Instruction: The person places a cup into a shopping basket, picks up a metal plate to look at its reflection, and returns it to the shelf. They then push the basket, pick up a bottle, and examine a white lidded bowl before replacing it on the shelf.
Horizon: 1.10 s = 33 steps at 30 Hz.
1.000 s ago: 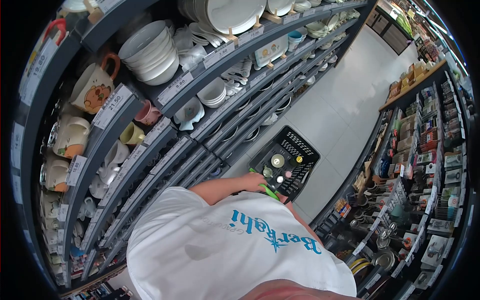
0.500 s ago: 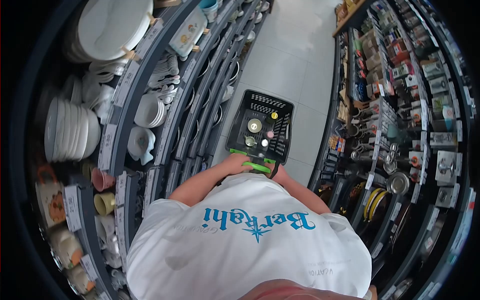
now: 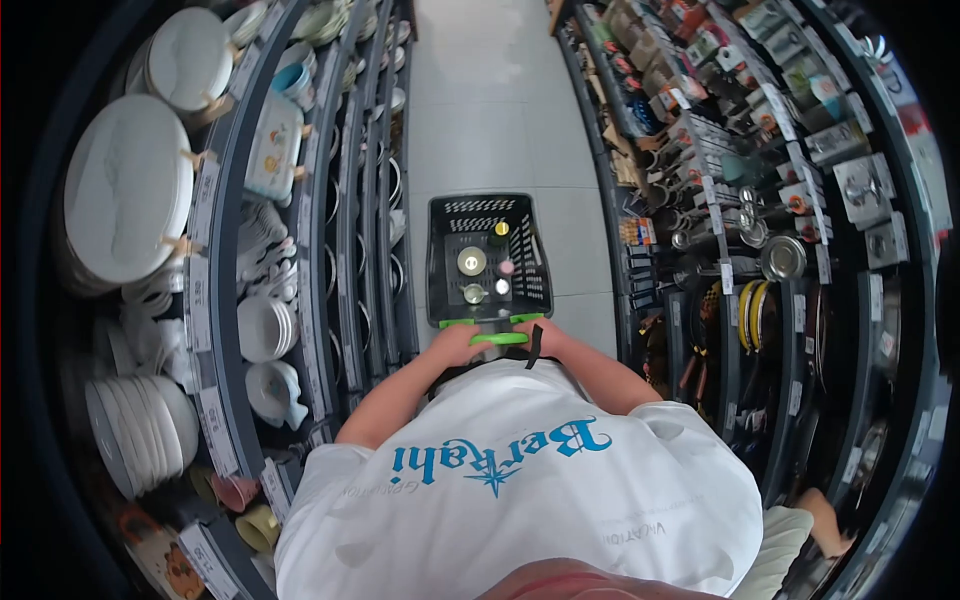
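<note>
A black shopping basket [image 3: 440, 262] with perforated walls stands in front of me, low in the aisle. My left hand [image 3: 462, 342] is closed at the left part of its green handle [image 3: 500, 339]. On the right part, my right hand [image 3: 537, 337] is closed too, beside a black strap [image 3: 534, 348]; its fingers are partly hidden. Inside the basket lie a round cream-coloured item [image 3: 471, 262], a yellow-topped item [image 3: 501, 229], a small pink item [image 3: 506, 268], a small white item [image 3: 502, 287] and a pale cup-like item [image 3: 473, 294].
Shelves on the left carry white plates [image 3: 130, 190], bowls [image 3: 265, 328] and stacked dishes [image 3: 140, 435]. Racks on the right hold packaged utensils, a metal pan [image 3: 783, 258] and yellow-rimmed pans [image 3: 755, 315]. Grey floor tiles [image 3: 480, 140] run ahead. A bare limb [image 3: 825, 525] shows at lower right.
My view has turned, so the aisle and basket now point straighter ahead. The shelves have slid back past me as the basket advanced. Both hands stay at the handle.
</note>
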Each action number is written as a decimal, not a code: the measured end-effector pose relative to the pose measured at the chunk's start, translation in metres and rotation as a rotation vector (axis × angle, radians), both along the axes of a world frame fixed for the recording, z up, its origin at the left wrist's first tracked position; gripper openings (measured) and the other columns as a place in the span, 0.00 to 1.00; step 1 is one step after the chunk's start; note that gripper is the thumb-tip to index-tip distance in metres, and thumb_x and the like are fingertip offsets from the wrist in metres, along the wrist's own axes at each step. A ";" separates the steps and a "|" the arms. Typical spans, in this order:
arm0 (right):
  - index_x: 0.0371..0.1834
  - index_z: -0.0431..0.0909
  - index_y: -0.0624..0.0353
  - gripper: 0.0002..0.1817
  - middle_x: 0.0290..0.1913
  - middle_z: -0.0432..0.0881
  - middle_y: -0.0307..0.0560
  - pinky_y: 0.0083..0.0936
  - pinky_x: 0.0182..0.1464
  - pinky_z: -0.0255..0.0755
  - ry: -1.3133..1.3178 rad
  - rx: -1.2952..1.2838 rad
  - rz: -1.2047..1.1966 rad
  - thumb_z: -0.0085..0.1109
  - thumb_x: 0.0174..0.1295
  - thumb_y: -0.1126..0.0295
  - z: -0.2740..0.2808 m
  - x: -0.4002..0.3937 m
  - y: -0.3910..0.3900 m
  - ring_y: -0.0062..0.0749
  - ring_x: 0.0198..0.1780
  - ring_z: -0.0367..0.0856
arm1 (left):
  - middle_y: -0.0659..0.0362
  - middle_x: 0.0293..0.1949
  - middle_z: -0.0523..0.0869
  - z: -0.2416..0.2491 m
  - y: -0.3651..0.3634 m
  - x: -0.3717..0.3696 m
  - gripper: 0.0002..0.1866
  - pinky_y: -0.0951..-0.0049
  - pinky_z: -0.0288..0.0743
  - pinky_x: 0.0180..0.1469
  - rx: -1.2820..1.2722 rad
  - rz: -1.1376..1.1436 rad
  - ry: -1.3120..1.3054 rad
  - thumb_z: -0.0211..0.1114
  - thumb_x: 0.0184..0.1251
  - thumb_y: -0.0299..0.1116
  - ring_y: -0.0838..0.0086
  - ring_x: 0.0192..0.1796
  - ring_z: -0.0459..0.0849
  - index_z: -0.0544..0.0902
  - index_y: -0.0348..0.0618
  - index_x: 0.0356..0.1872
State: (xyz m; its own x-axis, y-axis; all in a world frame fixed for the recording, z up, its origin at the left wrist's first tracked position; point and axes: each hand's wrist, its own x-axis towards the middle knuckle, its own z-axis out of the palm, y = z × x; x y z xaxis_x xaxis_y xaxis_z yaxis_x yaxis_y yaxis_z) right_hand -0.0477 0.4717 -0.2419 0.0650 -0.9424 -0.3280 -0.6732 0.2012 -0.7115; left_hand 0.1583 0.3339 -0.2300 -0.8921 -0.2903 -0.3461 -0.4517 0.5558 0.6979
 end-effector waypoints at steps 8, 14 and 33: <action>0.30 0.76 0.56 0.16 0.29 0.79 0.53 0.40 0.37 0.73 0.076 -0.066 0.121 0.64 0.49 0.55 0.000 0.002 -0.009 0.51 0.35 0.79 | 0.43 0.35 0.82 -0.001 0.001 0.001 0.28 0.55 0.72 0.44 -0.071 0.042 -0.038 0.58 0.58 0.58 0.49 0.42 0.80 0.81 0.36 0.34; 0.31 0.78 0.55 0.16 0.28 0.80 0.52 0.40 0.36 0.74 0.061 -0.080 0.193 0.63 0.49 0.54 0.007 0.010 -0.027 0.49 0.34 0.81 | 0.42 0.37 0.82 0.005 -0.004 0.009 0.29 0.56 0.73 0.46 -0.029 0.013 -0.120 0.58 0.58 0.58 0.50 0.43 0.80 0.81 0.35 0.39; 0.31 0.78 0.55 0.16 0.28 0.81 0.51 0.39 0.37 0.75 0.135 -0.031 0.337 0.63 0.49 0.55 -0.005 0.012 -0.048 0.48 0.33 0.81 | 0.44 0.44 0.82 0.030 0.002 0.014 0.27 0.60 0.73 0.51 0.138 0.209 -0.124 0.61 0.55 0.54 0.53 0.48 0.80 0.81 0.40 0.46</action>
State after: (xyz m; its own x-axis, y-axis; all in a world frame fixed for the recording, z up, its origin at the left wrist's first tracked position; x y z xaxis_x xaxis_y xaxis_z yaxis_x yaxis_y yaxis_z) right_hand -0.0359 0.4240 -0.2473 0.3317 -0.8852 -0.3261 -0.7863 -0.0685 -0.6140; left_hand 0.1720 0.3361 -0.2000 -0.7662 -0.4060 -0.4981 -0.6333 0.3456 0.6924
